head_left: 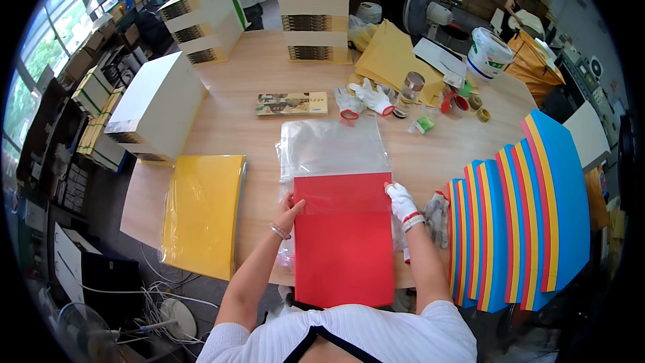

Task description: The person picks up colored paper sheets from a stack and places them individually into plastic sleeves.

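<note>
A stack of red card [344, 255] lies near the table's front edge and overhangs it toward me. Its far end looks slightly hazy, as if under the film of a clear plastic bag [336, 144]; more bags lie beneath. My bare left hand [290, 214] grips the red card's left edge, thumb on top. On the right edge, my right hand [400, 202], in a white glove, holds the card near its far corner. The fingers under the card are hidden. Beside my right forearm lies a grey glove [437, 218].
At right stands a fanned stack of blue, yellow and red card [517, 222]. A film-wrapped yellow pack [201, 215] and a white-topped stack [158, 104] lie left. Farther back are a small printed box [291, 103], white gloves [366, 97], a jar [409, 91] and a bucket [489, 55].
</note>
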